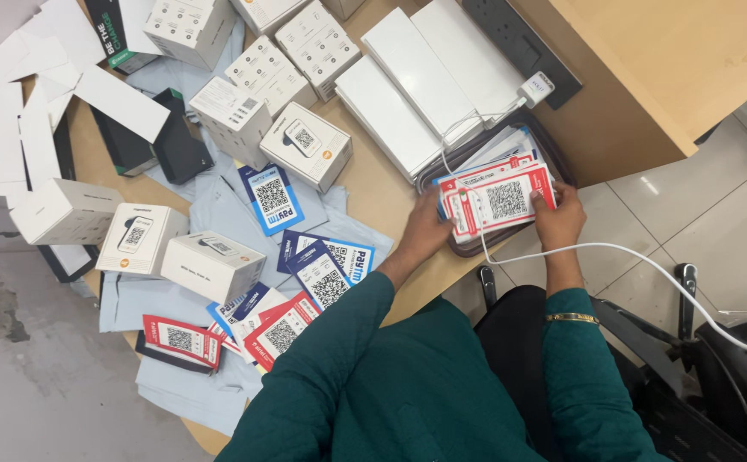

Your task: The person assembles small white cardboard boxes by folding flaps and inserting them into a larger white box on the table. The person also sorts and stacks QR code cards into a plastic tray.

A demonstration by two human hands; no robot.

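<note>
Between my two hands at the counter's (391, 201) right edge, I grip a red-and-white card stack (498, 204), left hand (429, 229) and right hand (560, 218) clasping opposite ends, its long axis running left-right.

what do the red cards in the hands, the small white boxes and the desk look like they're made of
Red cards, held by the left hand and right hand: probably printed card or laminated paper; thin, flat, stacked, with a slight sheen.
Small white boxes: likely matte paperboard; crisp folded edges, printed faces.
Desk: looks like wood-grain laminate over board; smooth, even tan surface with a squared edge.
</note>
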